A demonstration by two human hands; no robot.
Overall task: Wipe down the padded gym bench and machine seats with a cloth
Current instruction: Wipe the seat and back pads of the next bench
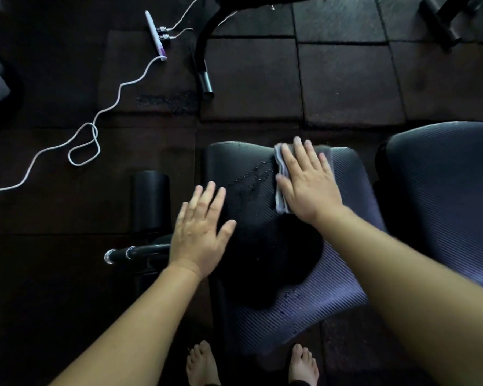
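Two bare feet (204, 363) at bottom edge, on either side of the near end of the seat pad (332, 274). Both forearms reach forward over it. Right hand (304, 185) lies flat, fingers straight and spread, pressing the cloth (280, 188) onto the far end of the pad. Cloth is grey and folded, mostly covered, with its layered edge showing along the hand's left side and a strip past the fingertips. Left hand (201, 232) is also flat with fingers straight, holding nothing, over the pad's left edge, well apart from the cloth; contact unclear, slight blur. Pad is purple-grey and ribbed, with water droplets (251, 176) between the hands and a dark shadow mid-pad. Second ribbed pad (444, 190) is just right. White cable (89, 135) lies on the floor tiles (346, 79).
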